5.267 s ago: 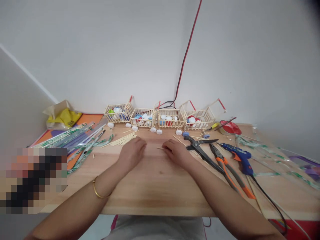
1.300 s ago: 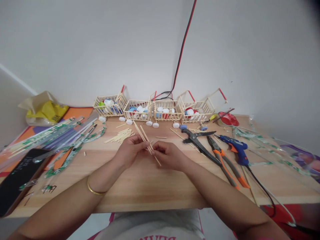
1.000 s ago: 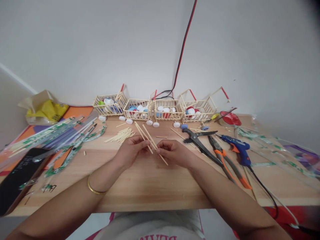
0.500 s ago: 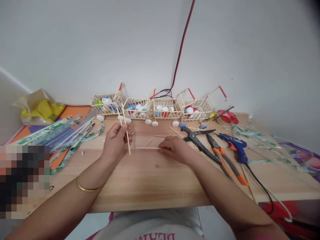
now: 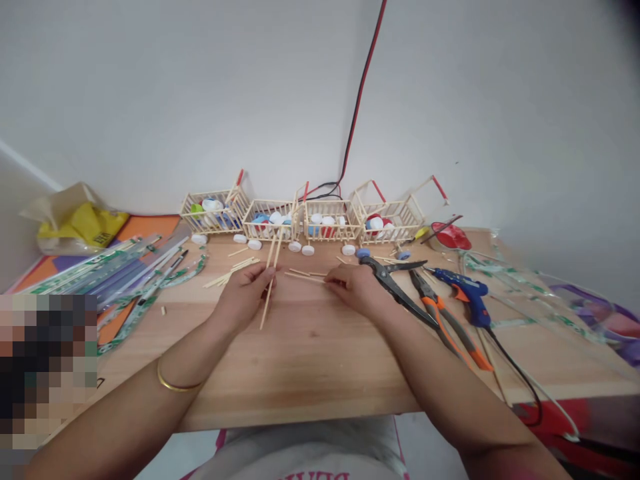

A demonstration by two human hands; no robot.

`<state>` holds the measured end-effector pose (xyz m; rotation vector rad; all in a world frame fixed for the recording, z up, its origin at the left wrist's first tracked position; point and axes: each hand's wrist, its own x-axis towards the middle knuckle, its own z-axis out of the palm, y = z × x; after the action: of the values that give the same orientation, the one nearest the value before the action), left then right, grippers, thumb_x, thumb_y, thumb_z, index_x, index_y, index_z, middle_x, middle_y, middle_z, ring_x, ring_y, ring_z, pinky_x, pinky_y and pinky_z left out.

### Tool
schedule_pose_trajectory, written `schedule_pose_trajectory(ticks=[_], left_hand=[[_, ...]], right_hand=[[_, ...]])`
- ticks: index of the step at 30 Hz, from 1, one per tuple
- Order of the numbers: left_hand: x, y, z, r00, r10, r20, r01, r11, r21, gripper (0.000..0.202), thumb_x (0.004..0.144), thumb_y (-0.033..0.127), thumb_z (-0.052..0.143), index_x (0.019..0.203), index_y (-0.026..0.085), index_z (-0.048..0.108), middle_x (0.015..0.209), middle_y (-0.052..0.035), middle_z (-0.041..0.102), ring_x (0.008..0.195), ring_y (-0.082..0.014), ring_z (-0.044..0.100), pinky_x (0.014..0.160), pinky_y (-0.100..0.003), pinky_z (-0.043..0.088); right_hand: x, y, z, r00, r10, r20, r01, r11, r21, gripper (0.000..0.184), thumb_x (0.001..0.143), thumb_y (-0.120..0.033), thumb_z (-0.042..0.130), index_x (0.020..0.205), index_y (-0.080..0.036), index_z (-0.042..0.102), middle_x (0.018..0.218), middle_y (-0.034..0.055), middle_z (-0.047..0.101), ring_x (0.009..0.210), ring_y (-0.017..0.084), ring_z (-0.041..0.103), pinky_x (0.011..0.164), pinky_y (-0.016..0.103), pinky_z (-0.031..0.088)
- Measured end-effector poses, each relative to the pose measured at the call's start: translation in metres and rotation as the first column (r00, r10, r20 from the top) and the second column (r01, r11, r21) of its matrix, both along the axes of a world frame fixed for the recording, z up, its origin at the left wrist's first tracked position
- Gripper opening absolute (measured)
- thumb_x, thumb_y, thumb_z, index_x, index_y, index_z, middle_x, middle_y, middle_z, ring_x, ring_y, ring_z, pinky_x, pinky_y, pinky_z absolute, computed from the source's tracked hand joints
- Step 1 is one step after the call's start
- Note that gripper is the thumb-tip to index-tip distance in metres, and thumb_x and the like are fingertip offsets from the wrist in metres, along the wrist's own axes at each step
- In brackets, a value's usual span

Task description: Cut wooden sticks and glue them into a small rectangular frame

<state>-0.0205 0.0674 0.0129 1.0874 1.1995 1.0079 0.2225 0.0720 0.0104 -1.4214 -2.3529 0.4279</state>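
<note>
My left hand (image 5: 244, 295) is closed on thin wooden sticks (image 5: 267, 305), two of which show above the fingers, tilted upright. To the right, my right hand (image 5: 356, 287) pinches a thin stick (image 5: 304, 276) low over the wooden table (image 5: 300, 373). Another short stick (image 5: 299, 271) lies just beside it. Short cut sticks (image 5: 225, 277) are scattered on the table behind my left hand. Against the wall stands a row of several miniature stick-built shopping carts (image 5: 270, 230) with red handles, round wheels and bottle caps inside.
On the right lie black-handled cutters (image 5: 400, 291), orange-and-grey pliers (image 5: 453, 323) and a blue glue gun (image 5: 467, 288) with its cord. Clear plastic packaging (image 5: 145, 267) covers the left side, near a yellow bag (image 5: 93, 223). A red container (image 5: 449, 236) sits at the back right.
My left hand has moved right, towards the middle, and its sticks now lean right, revealing the short sticks behind. The stick in my right hand has turned slightly, its far end now higher.
</note>
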Motion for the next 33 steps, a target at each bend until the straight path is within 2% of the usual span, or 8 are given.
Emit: schedule_pose_trajectory(ticks=[3, 6, 10, 16, 20, 24, 29, 33], left_hand=[[-0.004, 0.0, 0.001, 0.961, -0.098, -0.258, 0.123, 0.989, 0.079, 0.03, 0.077, 0.044, 0.058, 0.082, 0.015, 0.064, 0.06, 0.0037, 0.049, 0.052, -0.0078, 0.041, 0.049, -0.02, 0.029], [-0.005, -0.003, 0.007, 0.865, -0.183, -0.467, 0.277, 0.95, 0.141, 0.027, 0.078, 0.041, 0.055, 0.078, 0.016, 0.064, 0.065, 0.0026, 0.054, 0.063, -0.0116, 0.047, 0.059, -0.023, 0.034], [0.001, -0.011, 0.013, 0.751, -0.327, -0.574, 0.418, 0.908, 0.029, 0.022, 0.075, 0.037, 0.053, 0.074, 0.017, 0.063, 0.061, 0.0033, 0.053, 0.06, -0.0129, 0.047, 0.057, -0.023, 0.034], [0.006, -0.015, 0.008, 0.71, -0.37, -0.599, 0.41, 0.909, -0.075, 0.017, 0.068, 0.034, 0.059, 0.072, 0.018, 0.062, 0.056, 0.004, 0.052, 0.055, -0.0129, 0.046, 0.051, -0.022, 0.031], [-0.002, -0.009, 0.008, 0.668, -0.311, -0.675, 0.433, 0.901, 0.013, 0.024, 0.077, 0.039, 0.051, 0.069, 0.018, 0.061, 0.059, 0.0026, 0.053, 0.057, -0.0137, 0.047, 0.054, -0.023, 0.032], [-0.01, -0.001, 0.011, 0.645, -0.248, -0.723, 0.417, 0.907, 0.061, 0.033, 0.082, 0.04, 0.043, 0.063, 0.019, 0.059, 0.057, 0.0014, 0.054, 0.059, -0.0149, 0.049, 0.056, -0.024, 0.033], [-0.018, 0.004, 0.009, 0.674, -0.203, -0.71, 0.375, 0.922, 0.093, 0.026, 0.079, 0.038, 0.048, 0.073, 0.02, 0.064, 0.056, 0.0019, 0.054, 0.053, -0.0142, 0.046, 0.053, -0.024, 0.031], [-0.02, 0.003, 0.007, 0.696, -0.27, -0.666, 0.412, 0.909, 0.061, 0.02, 0.071, 0.037, 0.058, 0.077, 0.02, 0.064, 0.057, 0.0031, 0.054, 0.053, -0.0133, 0.046, 0.052, -0.023, 0.031]], right_hand=[[0.007, -0.002, 0.005, 0.999, 0.011, -0.04, -0.013, 0.999, -0.052, 0.012, 0.08, -0.016, 0.056, 0.084, -0.017, 0.067, 0.081, 0.0044, 0.066, 0.072, 0.014, 0.058, 0.066, 0.024, 0.037], [0.015, -0.005, 0.015, 0.997, 0.079, -0.013, -0.08, 0.992, -0.099, 0.009, 0.076, -0.014, 0.059, 0.078, -0.017, 0.067, 0.083, 0.005, 0.065, 0.073, 0.013, 0.056, 0.068, 0.024, 0.036], [0.024, -0.006, 0.02, 0.984, 0.152, 0.093, -0.129, 0.968, -0.214, 0.007, 0.073, -0.013, 0.06, 0.071, -0.016, 0.066, 0.069, 0.0018, 0.063, 0.067, 0.012, 0.052, 0.066, 0.023, 0.034], [0.03, -0.005, 0.019, 0.983, 0.15, 0.108, -0.121, 0.964, -0.238, 0.007, 0.073, -0.017, 0.058, 0.071, -0.017, 0.065, 0.066, 0.0007, 0.062, 0.063, 0.012, 0.051, 0.058, 0.022, 0.032], [0.028, -0.008, 0.024, 0.985, 0.131, 0.116, -0.092, 0.951, -0.295, 0.007, 0.073, -0.017, 0.057, 0.073, -0.017, 0.065, 0.065, -0.0006, 0.062, 0.059, 0.011, 0.051, 0.054, 0.021, 0.03], [0.028, -0.008, 0.026, 0.98, 0.138, 0.141, -0.092, 0.953, -0.288, 0.009, 0.073, -0.016, 0.056, 0.074, -0.017, 0.065, 0.068, 0.0007, 0.064, 0.06, 0.011, 0.051, 0.055, 0.021, 0.031], [0.03, -0.008, 0.025, 0.976, 0.161, 0.15, -0.115, 0.955, -0.273, 0.01, 0.073, -0.017, 0.056, 0.074, -0.017, 0.066, 0.069, 0.001, 0.064, 0.061, 0.011, 0.051, 0.056, 0.021, 0.031], [0.03, -0.009, 0.026, 0.978, 0.142, 0.15, -0.094, 0.953, -0.286, 0.01, 0.074, -0.019, 0.056, 0.074, -0.017, 0.066, 0.068, 0.0007, 0.064, 0.06, 0.011, 0.05, 0.056, 0.021, 0.032]])
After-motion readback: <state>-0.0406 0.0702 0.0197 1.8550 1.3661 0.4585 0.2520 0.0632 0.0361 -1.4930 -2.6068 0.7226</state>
